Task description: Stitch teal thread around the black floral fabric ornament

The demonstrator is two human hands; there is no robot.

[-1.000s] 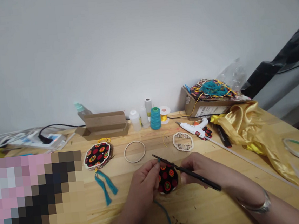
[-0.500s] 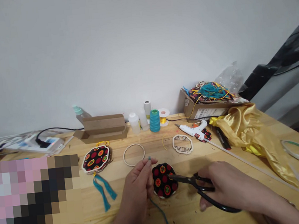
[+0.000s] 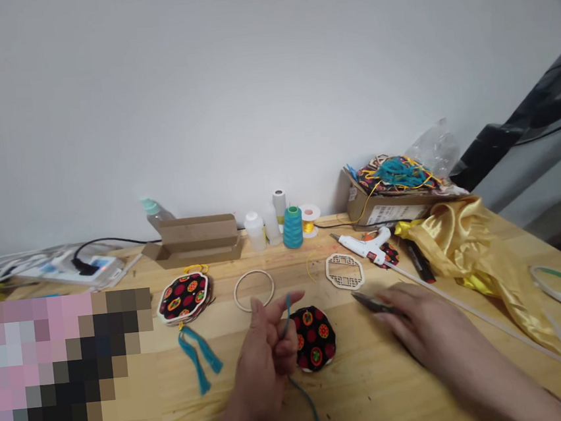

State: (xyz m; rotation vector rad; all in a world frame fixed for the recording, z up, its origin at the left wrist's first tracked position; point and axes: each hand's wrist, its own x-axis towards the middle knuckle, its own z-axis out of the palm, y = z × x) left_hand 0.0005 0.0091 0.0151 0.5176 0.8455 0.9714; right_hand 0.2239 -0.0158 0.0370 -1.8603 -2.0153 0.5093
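Note:
My left hand (image 3: 267, 351) holds a teal cord (image 3: 306, 397), its lower fingers curled and its thumb and index finger apart. The cord's short end stands up by the index finger, and the long part trails down toward the near edge. Just right of that hand lies a dark patterned fabric piece (image 3: 314, 338) with a pale rim. My right hand (image 3: 407, 314) is over black-handled scissors (image 3: 369, 303), its fingers around the handles and blurred. The scissors' blades are low over the table, pointing left.
A wooden ring (image 3: 254, 290), a lattice frame (image 3: 344, 272) and a white glue gun (image 3: 366, 245) lie beyond my hands. A tasselled patterned piece (image 3: 184, 298) is at left. Behind stand a teal thread cone (image 3: 293, 228) and a full cardboard box (image 3: 384, 210). Gold cloth (image 3: 466, 239) lies at right.
My right hand has moved right and lower with the scissors, away from the fabric piece. My left hand's thumb and index finger have come apart, with the cord still in the hand.

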